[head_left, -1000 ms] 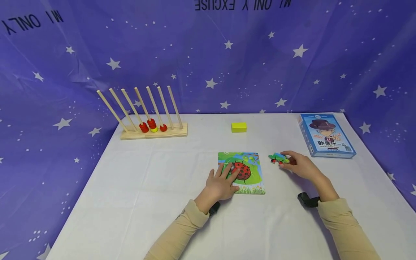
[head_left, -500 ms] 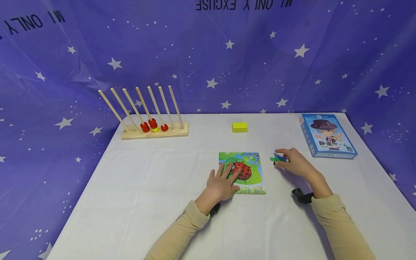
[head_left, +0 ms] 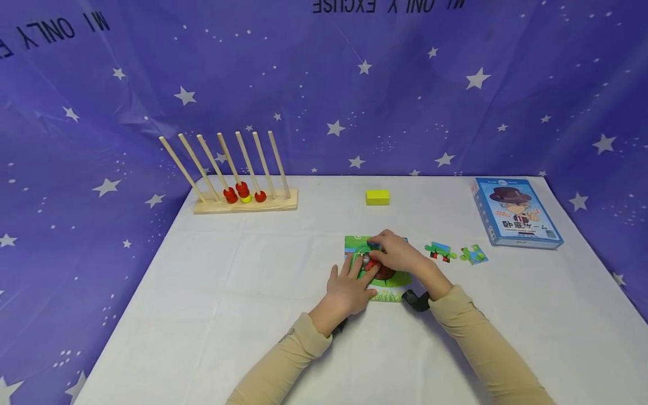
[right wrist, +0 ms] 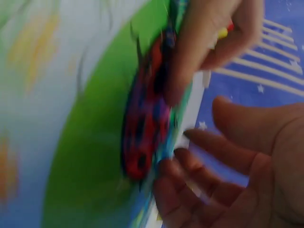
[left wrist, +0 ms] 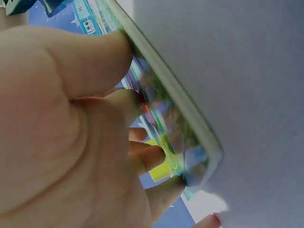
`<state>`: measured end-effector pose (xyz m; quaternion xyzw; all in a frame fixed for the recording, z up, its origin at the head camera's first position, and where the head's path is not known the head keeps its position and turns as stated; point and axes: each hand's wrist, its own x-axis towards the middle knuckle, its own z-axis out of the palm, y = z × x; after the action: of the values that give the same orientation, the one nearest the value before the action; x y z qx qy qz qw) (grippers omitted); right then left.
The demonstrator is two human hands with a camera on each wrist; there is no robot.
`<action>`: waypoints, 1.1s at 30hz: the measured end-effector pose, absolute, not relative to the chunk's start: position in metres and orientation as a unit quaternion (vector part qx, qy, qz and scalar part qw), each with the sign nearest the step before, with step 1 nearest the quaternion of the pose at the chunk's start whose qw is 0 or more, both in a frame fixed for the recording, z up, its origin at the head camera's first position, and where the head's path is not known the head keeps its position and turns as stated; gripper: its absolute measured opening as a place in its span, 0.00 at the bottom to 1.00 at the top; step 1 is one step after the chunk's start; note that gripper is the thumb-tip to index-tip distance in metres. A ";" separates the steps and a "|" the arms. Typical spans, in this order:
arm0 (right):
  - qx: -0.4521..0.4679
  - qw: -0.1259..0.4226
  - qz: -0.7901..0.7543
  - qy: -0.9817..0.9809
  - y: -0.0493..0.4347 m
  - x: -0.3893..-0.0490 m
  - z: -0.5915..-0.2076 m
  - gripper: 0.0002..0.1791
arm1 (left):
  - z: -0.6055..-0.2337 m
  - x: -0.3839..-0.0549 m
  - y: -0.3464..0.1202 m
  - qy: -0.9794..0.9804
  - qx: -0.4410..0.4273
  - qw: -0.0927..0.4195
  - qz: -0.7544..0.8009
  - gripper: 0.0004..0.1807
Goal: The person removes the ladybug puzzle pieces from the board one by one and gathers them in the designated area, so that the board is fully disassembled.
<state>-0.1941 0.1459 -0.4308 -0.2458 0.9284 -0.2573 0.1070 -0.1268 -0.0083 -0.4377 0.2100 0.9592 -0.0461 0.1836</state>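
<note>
A ladybug jigsaw puzzle (head_left: 390, 295) lies flat at the middle of the white table, green leaf and grass around the red bug. My left hand (head_left: 349, 289) rests on its left part with fingers spread; the left wrist view has the thumb (left wrist: 102, 59) at the puzzle's edge. Over the upper right of the picture is my right hand (head_left: 402, 253), fingertips close to the left hand's. Its thumb (right wrist: 247, 121) and curved fingers stand apart in the right wrist view, nothing between them. Two loose jigsaw pieces, one with red (head_left: 441, 251) and one green-blue (head_left: 474, 254), lie right of the puzzle.
A wooden peg stand (head_left: 245, 206) with red and yellow beads stands at the back left. A yellow block (head_left: 377, 197) lies at the back middle, and a blue game box (head_left: 518, 214) at the back right. A starry purple cloth (head_left: 324, 101) hangs behind the table.
My right hand has let go of the jigsaw pieces, which now lie on the table, and moved left over the puzzle. The left hand stays on the puzzle.
</note>
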 end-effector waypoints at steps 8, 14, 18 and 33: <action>-0.213 0.110 -0.247 0.939 0.128 -0.190 -0.433 0.24 | -0.439 -0.128 -0.007 0.958 0.209 0.181 -0.074 0.31; -0.193 0.124 -0.311 0.922 0.131 -0.191 -0.439 0.25 | -0.440 -0.127 -0.006 0.959 0.213 0.171 -0.075 0.30; -0.195 0.139 -0.370 0.897 0.133 -0.193 -0.445 0.26 | -0.440 -0.126 -0.006 0.960 0.212 0.169 -0.073 0.30; -0.088 0.190 -0.487 0.848 0.134 -0.189 -0.449 0.29 | -0.435 -0.122 -0.005 0.955 0.207 0.181 -0.114 0.31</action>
<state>-0.1895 0.1340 -0.4486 -0.0880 0.8480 -0.4869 0.1899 -0.1219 -0.0051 -0.4351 0.2068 0.9548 -0.1136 0.1807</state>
